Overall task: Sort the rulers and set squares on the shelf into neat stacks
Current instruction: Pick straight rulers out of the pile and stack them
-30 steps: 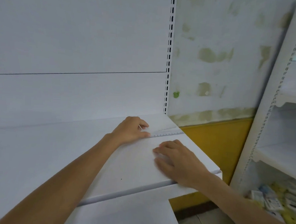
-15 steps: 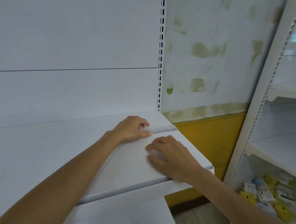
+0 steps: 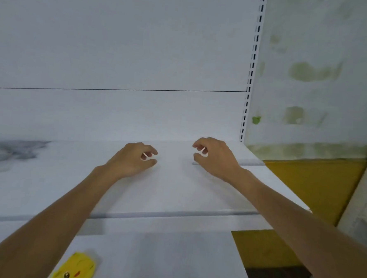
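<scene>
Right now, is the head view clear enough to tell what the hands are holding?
Head view: soft, motion-blurred, flat light on a washed-out white shelf; grey smear at far left; left hand and right hand show curled fingers with white glints, anything held too faint to identify.

You are working at retail display shelving, consistent with a small shop. A slotted upright (image 3: 252,68) of punched white metal has plain white back panels (image 3: 119,49) to its left and a flat white shelf (image 3: 175,192) at its foot. Below and left of the upright, a yellow cartoon-printed packet (image 3: 74,268) lies on the lower shelf (image 3: 160,255); right of the upright stands a patchy wall (image 3: 320,93) with a yellow lower band.
</scene>
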Demonstrator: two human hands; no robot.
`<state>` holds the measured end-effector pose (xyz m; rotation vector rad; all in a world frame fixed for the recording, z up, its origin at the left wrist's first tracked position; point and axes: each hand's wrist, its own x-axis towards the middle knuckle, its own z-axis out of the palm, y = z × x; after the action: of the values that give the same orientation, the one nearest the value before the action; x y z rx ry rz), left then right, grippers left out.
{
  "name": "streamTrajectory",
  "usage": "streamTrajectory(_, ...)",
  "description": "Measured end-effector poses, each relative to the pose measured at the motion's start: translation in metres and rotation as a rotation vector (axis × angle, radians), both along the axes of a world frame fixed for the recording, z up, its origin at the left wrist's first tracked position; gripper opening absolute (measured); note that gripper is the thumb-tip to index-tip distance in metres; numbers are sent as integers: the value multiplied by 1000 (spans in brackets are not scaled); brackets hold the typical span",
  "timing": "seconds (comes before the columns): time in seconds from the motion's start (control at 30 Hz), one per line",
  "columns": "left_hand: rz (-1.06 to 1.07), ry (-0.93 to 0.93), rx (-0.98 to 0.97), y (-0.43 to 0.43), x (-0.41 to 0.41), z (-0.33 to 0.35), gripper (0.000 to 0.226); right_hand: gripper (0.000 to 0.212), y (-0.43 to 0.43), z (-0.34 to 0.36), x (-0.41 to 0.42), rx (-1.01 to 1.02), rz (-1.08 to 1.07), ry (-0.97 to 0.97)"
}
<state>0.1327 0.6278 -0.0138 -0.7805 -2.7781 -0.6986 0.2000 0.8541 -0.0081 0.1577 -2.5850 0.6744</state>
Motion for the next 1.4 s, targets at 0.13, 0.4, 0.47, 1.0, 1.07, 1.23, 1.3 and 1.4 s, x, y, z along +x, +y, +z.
streamTrajectory(0.13,169,32,46,-107,22,8,21,26,-91,25,-27,-28,149,44)
streamTrajectory(0.4,399,81,157,-309,56,9,15,30,-299,33,-50,-61,370,8)
streamTrajectory(0.47,428,91,168,-349,58,6,15,33,-340,31,-54,-31,405,-12)
streamTrajectory(1.0,426,124,81,-541,6,-9,23,29,-495,18,-123,31,397,-50)
streamTrajectory(1.07,431,115,54,-552,-8,-8,25,30,-498,21,-138,35,387,-55)
streamTrajectory(1.23,405,54,2,-577,-39,-6,31,33,-522,35,-187,91,369,-93)
streamTrajectory(1.3,405,70,5,-587,-50,-8,31,33,-538,30,-200,98,384,-111)
streamTrajectory(1.4,414,77,-33,-602,-69,-11,31,36,-563,15,-212,145,410,-195)
